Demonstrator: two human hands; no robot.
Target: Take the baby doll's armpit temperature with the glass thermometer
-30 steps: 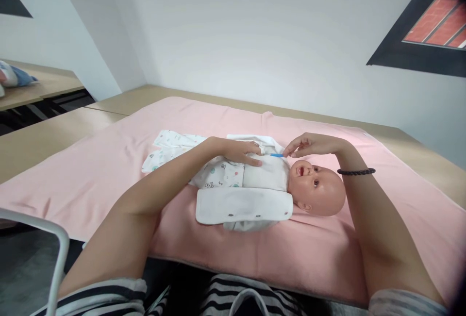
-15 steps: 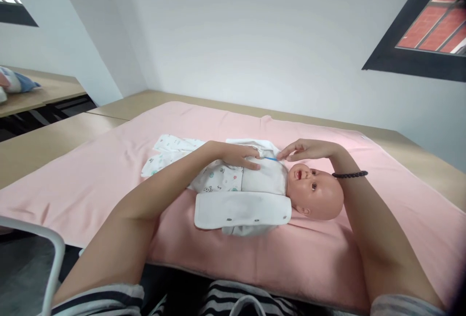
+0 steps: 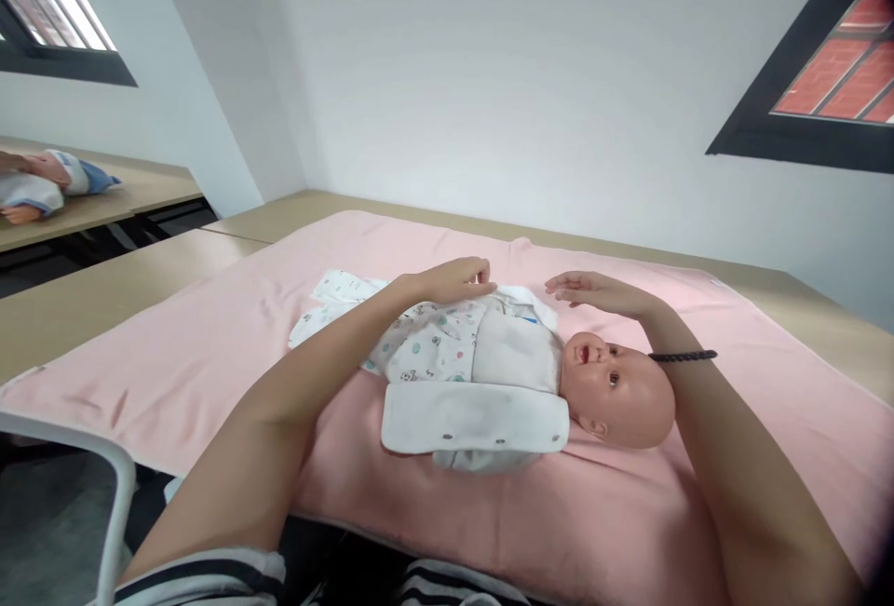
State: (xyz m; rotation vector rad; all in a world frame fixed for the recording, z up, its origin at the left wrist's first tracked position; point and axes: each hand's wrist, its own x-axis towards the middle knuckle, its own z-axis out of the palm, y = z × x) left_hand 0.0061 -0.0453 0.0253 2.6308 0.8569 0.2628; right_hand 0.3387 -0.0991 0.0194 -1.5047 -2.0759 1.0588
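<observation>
A baby doll (image 3: 615, 387) lies on its back on a pink blanket (image 3: 209, 327), head to the right, dressed in a white patterned romper (image 3: 426, 345) with a white bib flap (image 3: 475, 420) spread open beside it. My left hand (image 3: 457, 278) hovers over the doll's far shoulder, fingers loosely curled, holding nothing. My right hand (image 3: 593, 291) floats flat above the doll's neck, fingers apart, a black bead bracelet (image 3: 681, 356) on the wrist. A small blue item (image 3: 529, 318) peeks out at the doll's chest.
The blanket covers a wooden table (image 3: 104, 280) set against a white wall. A white chair frame (image 3: 104, 466) stands at the lower left. Another doll (image 3: 42, 185) lies on a far table at the left. A dark-framed window (image 3: 824, 94) is at upper right.
Both hands have lifted off the doll's chest and let go of the blue item, which now rests there. The camera has tilted slightly.
</observation>
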